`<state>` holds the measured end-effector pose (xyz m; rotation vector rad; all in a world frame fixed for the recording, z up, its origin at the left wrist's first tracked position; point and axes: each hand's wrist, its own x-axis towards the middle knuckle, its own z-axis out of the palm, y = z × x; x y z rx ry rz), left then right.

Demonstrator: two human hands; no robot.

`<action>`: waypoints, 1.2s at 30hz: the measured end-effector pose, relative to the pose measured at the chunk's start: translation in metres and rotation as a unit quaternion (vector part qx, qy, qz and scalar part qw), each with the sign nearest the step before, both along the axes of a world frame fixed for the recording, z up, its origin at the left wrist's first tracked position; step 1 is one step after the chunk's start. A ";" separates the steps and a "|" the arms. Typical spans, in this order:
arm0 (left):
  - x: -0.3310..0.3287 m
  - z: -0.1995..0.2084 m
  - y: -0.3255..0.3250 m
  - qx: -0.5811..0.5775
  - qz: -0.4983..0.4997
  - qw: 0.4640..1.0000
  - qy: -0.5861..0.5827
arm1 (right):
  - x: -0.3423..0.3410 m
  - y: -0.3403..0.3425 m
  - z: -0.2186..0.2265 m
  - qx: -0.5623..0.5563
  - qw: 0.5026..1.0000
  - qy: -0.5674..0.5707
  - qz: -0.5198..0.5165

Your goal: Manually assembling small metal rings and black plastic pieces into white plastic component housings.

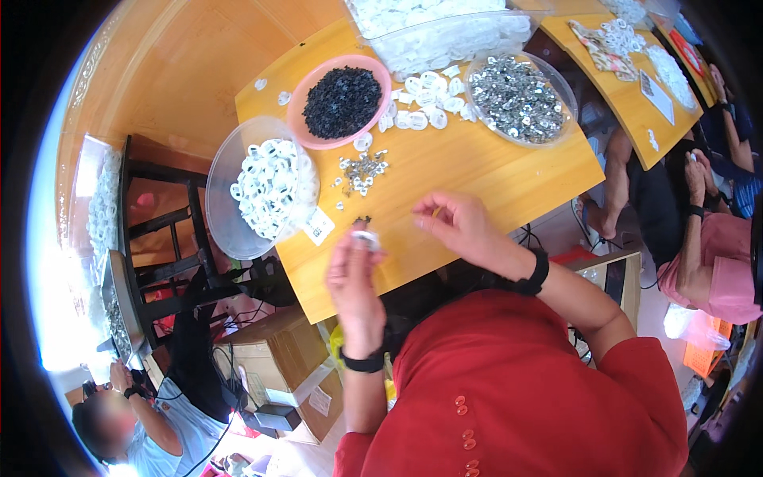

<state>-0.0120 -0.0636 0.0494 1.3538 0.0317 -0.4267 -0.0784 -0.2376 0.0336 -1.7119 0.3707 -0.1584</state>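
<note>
White plastic piece (366,238), small and rounded, sits at the fingertips of the left hand (354,278), above the near part of the wood-grained desk (524,181) in the head view. Of the 2 hands, this one points away from the body, fingers curled and pinched around the piece. The right hand (461,226) hangs beside it, wrist bent and fingers angled leftward, thumb and index fingertips close together; whether it grips anything, I cannot tell. Beyond them lies a loose pile of small shiny metal bits (363,171). Farther back, a smooth pink bowl (292,111) holds coarse black pieces (342,99). Left of it, a clear round tub (218,187) carries glossy white parts (274,187); right, flat white discs (425,99) lie beside a clear bowl (571,99) of glinting silvery parts (517,95).
</note>
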 end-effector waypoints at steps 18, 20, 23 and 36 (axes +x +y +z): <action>0.005 -0.003 -0.004 -0.062 -0.072 0.993 0.068 | 0.097 -0.079 -0.015 -0.510 0.858 -0.032 -0.052; 0.001 -0.009 -0.004 -0.058 -0.077 0.993 0.068 | 0.095 -0.078 -0.017 -0.499 0.864 -0.037 -0.057; -0.002 -0.011 -0.008 -0.044 -0.084 0.993 0.073 | 0.083 -0.073 -0.007 -0.350 0.936 -0.032 -0.027; -0.017 -0.025 0.006 -0.086 -0.026 0.996 0.018 | 0.033 0.026 -0.001 0.349 0.930 0.081 0.080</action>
